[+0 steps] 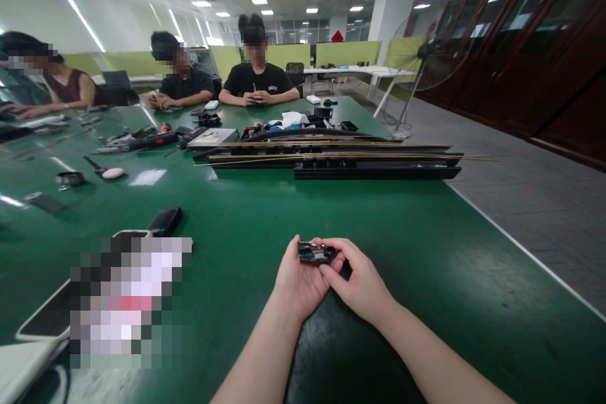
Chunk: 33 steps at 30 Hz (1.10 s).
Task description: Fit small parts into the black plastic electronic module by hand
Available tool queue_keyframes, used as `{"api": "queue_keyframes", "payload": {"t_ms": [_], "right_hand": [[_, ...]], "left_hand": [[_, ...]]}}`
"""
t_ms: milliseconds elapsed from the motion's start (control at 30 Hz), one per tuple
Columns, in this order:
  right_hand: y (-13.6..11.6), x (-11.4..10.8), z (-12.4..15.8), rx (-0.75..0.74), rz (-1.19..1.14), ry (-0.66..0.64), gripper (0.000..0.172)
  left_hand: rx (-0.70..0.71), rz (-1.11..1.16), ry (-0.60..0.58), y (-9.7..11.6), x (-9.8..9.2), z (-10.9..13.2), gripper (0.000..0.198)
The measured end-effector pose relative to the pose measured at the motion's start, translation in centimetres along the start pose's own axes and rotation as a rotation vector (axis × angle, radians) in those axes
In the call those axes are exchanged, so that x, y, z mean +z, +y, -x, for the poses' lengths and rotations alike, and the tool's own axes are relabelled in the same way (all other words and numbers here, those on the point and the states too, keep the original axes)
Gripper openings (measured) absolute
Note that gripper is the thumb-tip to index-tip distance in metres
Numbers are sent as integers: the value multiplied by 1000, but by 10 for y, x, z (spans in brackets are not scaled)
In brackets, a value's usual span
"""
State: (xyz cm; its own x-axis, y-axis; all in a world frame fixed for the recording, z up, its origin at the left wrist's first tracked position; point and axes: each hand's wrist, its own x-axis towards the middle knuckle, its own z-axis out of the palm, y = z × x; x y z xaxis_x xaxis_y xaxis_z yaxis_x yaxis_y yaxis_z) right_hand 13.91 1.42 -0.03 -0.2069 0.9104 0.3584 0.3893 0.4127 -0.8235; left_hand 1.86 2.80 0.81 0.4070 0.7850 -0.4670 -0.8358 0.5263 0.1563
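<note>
A small black part [316, 255] with a pale yellowish patch on its face is held just above the green tabletop, in the middle of the head view. Its exact kind is too small to tell. A thin metallic strip or rod shows along its upper edge. My left hand [299, 284] cradles the part from below and the left, palm turned up. From the right, my right hand [357, 274] grips the part's right end between thumb and fingers. Both hands are touching around the part, and some fingertips are hidden behind it.
Long black rails [379, 173] with thin brass-coloured rods lie across the table [227, 278] ahead. A phone-like device [47, 312], partly blurred out, and a black case [165, 221] are at left. Tools and small parts lie farther off. Several people sit beyond; a fan [421, 53] stands right.
</note>
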Motion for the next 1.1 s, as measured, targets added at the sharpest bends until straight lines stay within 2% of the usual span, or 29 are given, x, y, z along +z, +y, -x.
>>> {"api": "queue_keyframes", "payload": {"t_ms": [700, 1100], "right_hand": [[-1, -1, 1, -20, 27, 4, 35], [2, 0, 1, -51, 25, 14, 30]], "left_hand": [[49, -20, -29, -1, -1, 0, 34], [-11, -25, -33, -2, 4, 4, 32]]}}
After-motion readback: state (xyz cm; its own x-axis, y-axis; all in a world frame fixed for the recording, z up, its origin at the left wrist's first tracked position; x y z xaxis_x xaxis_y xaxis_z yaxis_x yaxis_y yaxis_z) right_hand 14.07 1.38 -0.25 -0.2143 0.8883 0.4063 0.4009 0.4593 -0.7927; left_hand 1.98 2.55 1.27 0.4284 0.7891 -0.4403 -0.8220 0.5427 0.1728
